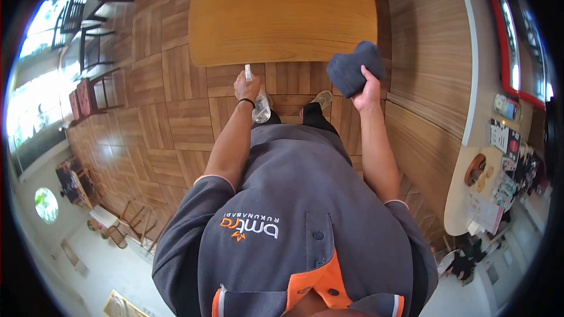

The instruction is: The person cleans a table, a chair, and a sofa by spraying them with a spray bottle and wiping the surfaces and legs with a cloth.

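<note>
My left hand [247,86] is wrapped round the neck of a clear spray bottle [262,110]. Its white nozzle points toward the table, and the see-through body hangs beside my wrist. A folded dark grey cloth [354,70] is gripped in my right hand [368,91], with the thumb lying on top and the other fingers hidden beneath. In front of both hands stands a wooden table [282,14] with rounded corners. The cloth appears to overlap the table's near right corner from this viewpoint; whether it touches cannot be told.
A wood-panelled counter [432,53] runs along the right, with cards and a round wooden tray [474,169] on its top. Dark chairs [97,44] stand by the windows at the left. My shoes [322,99] are on the parquet floor [182,105] just before the table.
</note>
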Tool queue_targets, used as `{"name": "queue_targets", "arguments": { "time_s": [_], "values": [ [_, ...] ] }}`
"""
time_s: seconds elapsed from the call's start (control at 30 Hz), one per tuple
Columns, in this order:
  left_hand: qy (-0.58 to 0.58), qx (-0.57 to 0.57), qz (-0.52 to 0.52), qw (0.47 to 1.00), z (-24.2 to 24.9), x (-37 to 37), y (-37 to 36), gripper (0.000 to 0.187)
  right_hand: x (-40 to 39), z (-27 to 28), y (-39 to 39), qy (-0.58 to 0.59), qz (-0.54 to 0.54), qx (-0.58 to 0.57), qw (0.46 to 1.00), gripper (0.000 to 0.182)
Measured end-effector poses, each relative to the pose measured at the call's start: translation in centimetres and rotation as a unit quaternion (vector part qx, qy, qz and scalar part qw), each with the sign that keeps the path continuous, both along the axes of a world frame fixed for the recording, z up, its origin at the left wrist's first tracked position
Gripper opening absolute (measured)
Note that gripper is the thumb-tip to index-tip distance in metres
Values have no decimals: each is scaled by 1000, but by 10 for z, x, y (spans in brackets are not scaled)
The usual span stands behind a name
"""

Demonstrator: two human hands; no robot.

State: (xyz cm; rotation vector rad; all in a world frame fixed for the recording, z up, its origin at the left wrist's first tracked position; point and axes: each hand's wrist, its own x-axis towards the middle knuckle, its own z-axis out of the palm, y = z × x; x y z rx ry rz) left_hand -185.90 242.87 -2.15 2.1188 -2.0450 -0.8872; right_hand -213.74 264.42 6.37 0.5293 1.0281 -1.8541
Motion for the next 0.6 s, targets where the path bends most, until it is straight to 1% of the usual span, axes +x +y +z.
{"name": "queue_targets", "arguments": {
  "time_s": [0.03, 0.07, 0.13, 0.2, 0.23, 0.37, 0.43, 0.47, 0.6],
  "values": [
    [2, 14, 35, 999, -6, 15, -10, 29, 16, 7, -23, 7, 9, 14, 1000, 42],
    [12, 6, 56, 998, -11, 34, -17, 30, 32, 15, -44, 14, 17, 27, 999, 41],
    [30, -11, 92, 995, -12, 69, -32, 31, 61, 19, -71, 22, 45, 4, 999, 41],
    [16, -19, 122, 992, -15, 105, -48, 30, 91, 17, -89, 32, 75, -22, 996, 41],
    [8, -22, 136, 990, -16, 122, -55, 30, 106, 17, -96, 26, 83, -17, 996, 41],
    [34, -50, 121, 991, -20, 181, -92, 27, 165, 21, -114, 16, 112, 1, 994, 39],
    [51, -53, 103, 992, -5, 197, -114, 26, 191, 22, -117, 10, 123, 24, 992, 38],
    [60, -56, 93, 992, 1, 203, -124, 25, 202, 22, -117, 10, 129, 27, 991, 39],
    [131, -153, 44, 978, 12, 199, -171, 24, 230, 23, -120, 12, 138, 26, 990, 39]
  ]
}}
